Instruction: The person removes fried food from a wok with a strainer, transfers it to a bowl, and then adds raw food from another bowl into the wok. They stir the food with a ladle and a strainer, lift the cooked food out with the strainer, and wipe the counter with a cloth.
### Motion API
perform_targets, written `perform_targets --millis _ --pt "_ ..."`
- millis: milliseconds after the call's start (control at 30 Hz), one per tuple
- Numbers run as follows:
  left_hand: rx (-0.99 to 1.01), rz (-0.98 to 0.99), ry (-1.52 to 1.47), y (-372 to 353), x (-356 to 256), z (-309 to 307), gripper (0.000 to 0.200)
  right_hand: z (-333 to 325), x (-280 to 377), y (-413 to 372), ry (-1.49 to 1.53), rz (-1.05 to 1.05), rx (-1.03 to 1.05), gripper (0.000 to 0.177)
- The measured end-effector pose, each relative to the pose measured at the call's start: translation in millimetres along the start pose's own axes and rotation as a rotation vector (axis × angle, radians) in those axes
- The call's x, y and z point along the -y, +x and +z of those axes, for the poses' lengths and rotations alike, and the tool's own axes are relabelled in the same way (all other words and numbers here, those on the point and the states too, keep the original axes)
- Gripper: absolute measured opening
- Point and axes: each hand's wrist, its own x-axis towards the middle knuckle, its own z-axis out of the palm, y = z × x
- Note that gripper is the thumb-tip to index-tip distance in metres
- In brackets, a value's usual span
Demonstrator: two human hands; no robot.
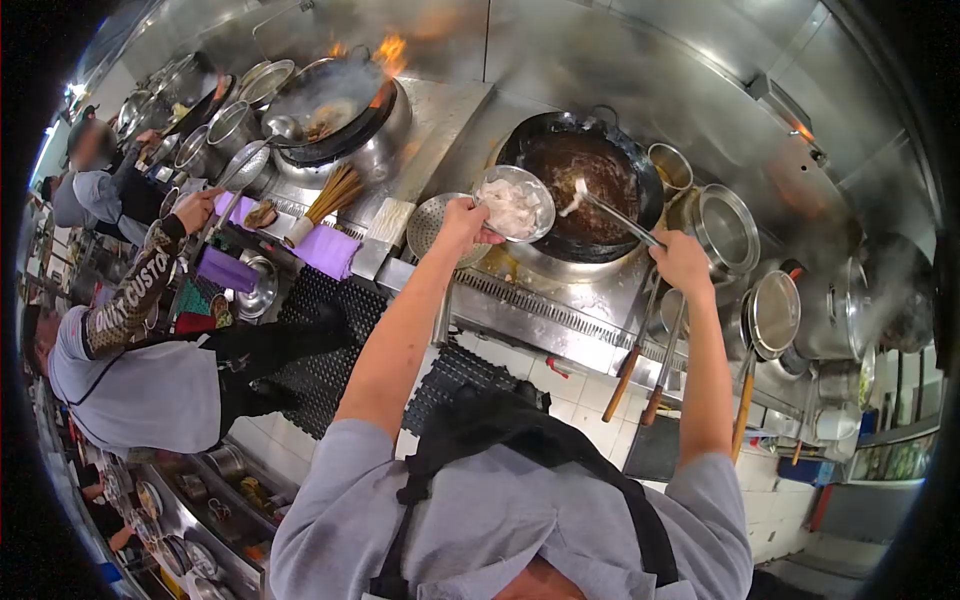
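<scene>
My left hand [470, 220] grips the rim of a metal bowl [545, 212] that holds pale, wet pieces of food [508, 207]. The bowl is tilted over the left front edge of a black wok [520, 145]. Dark brown liquid [590, 165] fills the wok. My right hand [682, 262] is closed around the end of metal tongs or a similar long tool [620, 218], which reaches over the wok. At its tip is one pale piece [574, 198], above the dark liquid.
A perforated ladle [428, 225] lies left of the wok. Pots [725, 230] and strainers [775, 312] stand to the right. At left, a co-worker [140, 380] reaches toward a flaming wok [340, 105]; a bamboo brush [335, 192] and purple cloths [325, 245] lie nearby.
</scene>
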Motion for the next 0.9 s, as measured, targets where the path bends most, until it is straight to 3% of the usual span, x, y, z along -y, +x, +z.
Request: perform_targets --millis 133,267,367,567,700,800,900 --pt "-0.007 -0.011 0.034 -3 0 4 0.023 5 -9 -4 0.005 0.054 -0.008 0.037" --pt "0.023 0.057 0.082 0 -1 17 0.02 -39 62 -36 0.043 -0.172 0.023 0.042" --pt "0.034 0.024 0.105 -8 -18 31 0.019 -16 81 -23 -0.065 -0.278 0.016 0.034" --pt "-0.014 0.041 0.023 -4 -15 26 0.021 -45 36 -34 0.055 -0.116 -0.065 0.029" --pt "-0.081 0.04 0.047 7 -8 21 0.022 -4 -28 6 0.055 0.014 0.096 0.035" --pt "-0.077 0.055 0.047 5 -7 25 0.02 18 -52 17 0.046 0.09 0.078 0.037" --pt "-0.069 0.067 0.08 11 -9 34 0.018 -13 -30 -8 0.073 0.022 -0.095 0.033"
